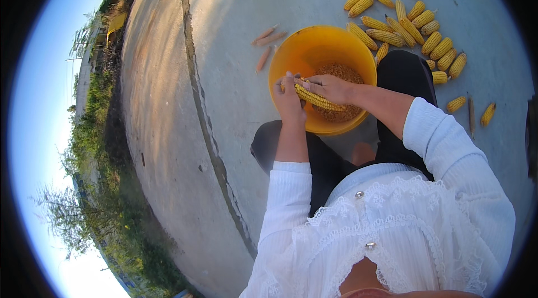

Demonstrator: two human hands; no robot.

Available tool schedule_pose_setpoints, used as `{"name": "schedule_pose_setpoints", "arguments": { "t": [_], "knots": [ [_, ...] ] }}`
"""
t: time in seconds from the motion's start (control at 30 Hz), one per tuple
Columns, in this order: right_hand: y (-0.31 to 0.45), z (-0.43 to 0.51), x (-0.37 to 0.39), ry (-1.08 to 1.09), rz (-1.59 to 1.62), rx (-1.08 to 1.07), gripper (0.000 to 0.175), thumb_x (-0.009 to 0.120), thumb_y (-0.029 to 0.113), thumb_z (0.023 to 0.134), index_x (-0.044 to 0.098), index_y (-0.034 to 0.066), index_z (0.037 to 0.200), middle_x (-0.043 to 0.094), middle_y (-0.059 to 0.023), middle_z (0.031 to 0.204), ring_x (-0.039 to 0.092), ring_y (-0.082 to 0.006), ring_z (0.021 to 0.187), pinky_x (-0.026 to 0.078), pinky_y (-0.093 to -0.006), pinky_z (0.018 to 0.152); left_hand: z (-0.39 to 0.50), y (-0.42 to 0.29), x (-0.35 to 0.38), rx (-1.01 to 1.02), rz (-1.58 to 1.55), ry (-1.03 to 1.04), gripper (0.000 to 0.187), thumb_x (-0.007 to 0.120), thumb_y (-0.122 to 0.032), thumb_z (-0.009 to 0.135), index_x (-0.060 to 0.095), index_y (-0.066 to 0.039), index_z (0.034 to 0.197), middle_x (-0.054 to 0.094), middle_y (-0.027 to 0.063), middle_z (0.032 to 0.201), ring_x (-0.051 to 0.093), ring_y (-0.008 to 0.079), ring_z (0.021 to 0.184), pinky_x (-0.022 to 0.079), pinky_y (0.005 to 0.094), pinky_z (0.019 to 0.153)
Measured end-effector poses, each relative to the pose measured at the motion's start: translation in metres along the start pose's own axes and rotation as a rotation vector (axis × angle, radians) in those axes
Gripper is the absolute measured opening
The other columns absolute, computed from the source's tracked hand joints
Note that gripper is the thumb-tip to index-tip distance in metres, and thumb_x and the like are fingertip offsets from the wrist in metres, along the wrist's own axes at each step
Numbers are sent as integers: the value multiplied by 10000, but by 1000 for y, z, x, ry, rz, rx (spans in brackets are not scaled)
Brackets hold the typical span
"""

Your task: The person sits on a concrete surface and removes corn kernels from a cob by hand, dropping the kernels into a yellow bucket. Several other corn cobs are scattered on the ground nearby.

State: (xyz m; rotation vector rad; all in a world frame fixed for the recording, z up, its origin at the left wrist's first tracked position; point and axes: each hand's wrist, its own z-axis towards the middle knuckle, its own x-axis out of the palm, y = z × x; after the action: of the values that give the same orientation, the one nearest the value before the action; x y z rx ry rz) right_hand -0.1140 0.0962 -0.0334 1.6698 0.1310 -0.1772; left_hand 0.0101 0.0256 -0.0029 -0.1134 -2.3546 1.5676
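Over the mouth of a yellow plastic bucket (pixel 298 52), my left hand (pixel 290 96) grips one end of a corn ear (pixel 317 99). Many yellow kernels still cover the ear, while a reddish bare strip of cob shows near my fingers. My right hand (pixel 330 87) grips the ear from the other side, its thumb and fingers close to my left fingertips. Loose corn kernels (pixel 340 71) lie in the bottom of the bucket. My hands and the ear hide part of them. The bucket stands between my knees.
Several husked corn ears (pixel 393 31) lie on the concrete floor (pixel 235 100), beyond and right of the bucket. Stripped cobs (pixel 269 39) lie left of it, and another cob (pixel 471 116) rests at right. A long crack (pixel 201 108) runs through the concrete. Green bushes (pixel 96 130) line the left side.
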Motion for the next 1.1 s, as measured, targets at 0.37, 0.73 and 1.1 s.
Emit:
{"name": "schedule_pose_setpoints", "arguments": {
  "t": [0.37,0.73,1.1],
  "knots": [
    [3,-4,0,11,83,56,485,378,408,1038,617,-5,1128,654,-140,1000,624,-214,905,473,-343,828,1,0,-5,20,25,10,337,577,-344,972,458,-78,1141,618,101,1117,624,161,908,528,278,630],
    [0,-4,-8,136,359,118,491,409,410,1027,596,-14,1190,651,-125,976,646,-192,873,514,-327,762,9,-1,-8,68,-42,-30,309,576,-303,977,457,-66,1136,648,93,1058,601,119,753,440,241,518],
    [7,-11,-9,155,378,143,478,418,399,1027,572,-5,1233,630,-110,851,647,-148,702,546,-293,594,14,0,-14,87,-59,-101,307,593,-293,963,462,-74,1134,670,81,1024,577,79,644,348,199,412]
  ]
}}
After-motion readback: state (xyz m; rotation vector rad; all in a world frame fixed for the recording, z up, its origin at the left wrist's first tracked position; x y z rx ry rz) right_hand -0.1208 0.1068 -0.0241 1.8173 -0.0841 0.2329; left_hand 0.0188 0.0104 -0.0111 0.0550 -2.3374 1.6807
